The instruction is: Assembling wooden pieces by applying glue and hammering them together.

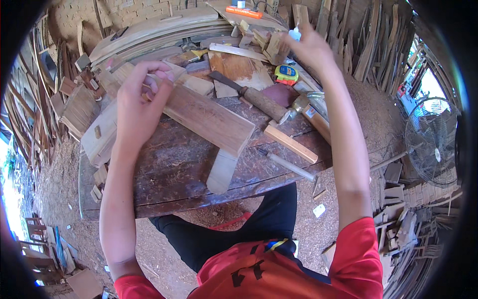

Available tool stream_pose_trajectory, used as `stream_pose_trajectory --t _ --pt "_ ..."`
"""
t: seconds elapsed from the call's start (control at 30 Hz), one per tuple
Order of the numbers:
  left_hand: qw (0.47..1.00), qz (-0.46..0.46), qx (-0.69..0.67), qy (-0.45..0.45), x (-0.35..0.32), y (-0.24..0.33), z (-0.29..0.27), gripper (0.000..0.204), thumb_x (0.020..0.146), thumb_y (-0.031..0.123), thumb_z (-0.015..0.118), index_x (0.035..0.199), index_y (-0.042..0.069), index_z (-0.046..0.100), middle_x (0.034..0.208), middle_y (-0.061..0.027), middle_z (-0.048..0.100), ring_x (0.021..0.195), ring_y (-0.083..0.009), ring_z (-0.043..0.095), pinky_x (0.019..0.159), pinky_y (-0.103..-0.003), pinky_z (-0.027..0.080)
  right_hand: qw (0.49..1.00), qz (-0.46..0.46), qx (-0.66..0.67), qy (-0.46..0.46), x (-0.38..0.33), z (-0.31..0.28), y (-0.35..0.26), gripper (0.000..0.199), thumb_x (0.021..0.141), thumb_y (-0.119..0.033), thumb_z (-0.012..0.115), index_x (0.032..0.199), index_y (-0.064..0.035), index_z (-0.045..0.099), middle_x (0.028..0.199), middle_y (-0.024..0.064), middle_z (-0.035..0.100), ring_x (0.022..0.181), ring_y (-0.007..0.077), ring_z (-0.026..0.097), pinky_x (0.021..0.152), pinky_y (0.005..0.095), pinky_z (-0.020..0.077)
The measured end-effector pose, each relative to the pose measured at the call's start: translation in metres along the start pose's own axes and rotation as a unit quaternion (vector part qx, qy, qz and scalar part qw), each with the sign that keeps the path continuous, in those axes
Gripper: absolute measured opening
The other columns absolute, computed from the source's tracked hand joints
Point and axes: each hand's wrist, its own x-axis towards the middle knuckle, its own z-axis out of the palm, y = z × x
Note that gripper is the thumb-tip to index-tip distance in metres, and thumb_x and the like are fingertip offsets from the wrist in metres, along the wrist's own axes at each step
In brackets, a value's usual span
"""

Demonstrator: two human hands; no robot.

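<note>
A long brown wooden board lies slantwise across the worktable, its near end over a paler wood piece. Over the board's far part is my left hand, thumb and fingertips pressed together; whatever they may pinch is too small to make out. My right hand is raised at the far right above wood offcuts, its thumb and forefinger closed around a small white and light-blue object. Below that hand sits a yellow-green tape measure. A blade with a thick wooden handle rests beside the board.
Right of the board lie a hammer, a square wooden strip and a thin tool with a pale handle. A brush and stacked planks are behind. An orange box stands far back; a fan is at right.
</note>
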Motion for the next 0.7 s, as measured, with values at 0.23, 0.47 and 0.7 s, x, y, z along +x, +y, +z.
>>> stream_pose_trajectory --t 0.23,0.47,0.7 --pt "0.999 -0.022 -0.013 -0.032 -0.004 0.007 -0.003 0.019 0.090 0.005 0.067 0.109 0.004 0.067 0.088 -0.0018 0.066 0.073 -0.0105 0.054 0.071 -0.026 0.047 0.985 0.051 -0.084 -0.142 0.014 0.044 -0.008 0.089 0.079 -0.063 0.071 0.142 -0.0028 0.052 0.128 0.0202 0.068 0.120 0.0371 0.066 0.101 0.0453 0.0516" --pt "1.000 -0.008 -0.016 -0.021 -0.004 0.002 -0.003 0.017 0.091 0.015 0.072 0.105 0.006 0.069 0.086 -0.0034 0.064 0.068 -0.0133 0.055 0.061 -0.028 0.047 0.991 0.047 0.046 -0.117 0.022 0.055 0.021 0.080 0.077 -0.043 0.078 0.143 -0.0055 0.055 0.127 0.0195 0.069 0.121 0.0331 0.065 0.102 0.0411 0.0502" --pt "0.999 -0.002 -0.003 -0.041 -0.004 -0.003 0.000 0.019 0.090 0.015 0.073 0.106 0.005 0.069 0.085 -0.0043 0.064 0.069 -0.0160 0.055 0.062 -0.030 0.048 0.988 0.030 0.096 -0.121 0.027 0.052 0.038 0.085 0.074 -0.047 0.080 0.142 -0.0026 0.054 0.131 0.0220 0.066 0.122 0.0332 0.064 0.103 0.0402 0.0494"
